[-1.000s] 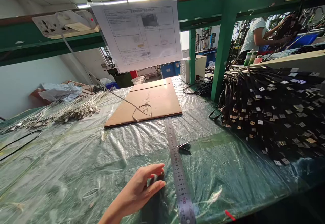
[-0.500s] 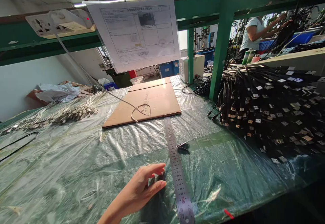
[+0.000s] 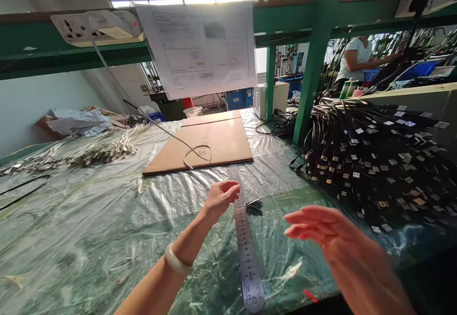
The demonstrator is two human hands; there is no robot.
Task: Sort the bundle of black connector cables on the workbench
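Observation:
My left hand hangs just above the far end of a steel ruler, holding nothing, with a pale bangle on its wrist. My right hand is raised and slightly blurred to the right of the ruler, also empty, nearest a small metal tool lying beside the ruler. Neither hand seems to touch anything. The ruler lies on a clear plastic sheet over the green table. Farther ahead is a flat cardboard sheet with a looped thin cable on it.
A large heap of black cables with metal tags fills the right side. Bundled silvery wires lie at the left. A green shelf post stands beyond the table, with a hanging paper sheet and a co-worker farther off.
My left hand has lifted from the plastic beside the ruler and moved forward, and my right hand has come into view at the right. The view has tilted slightly.

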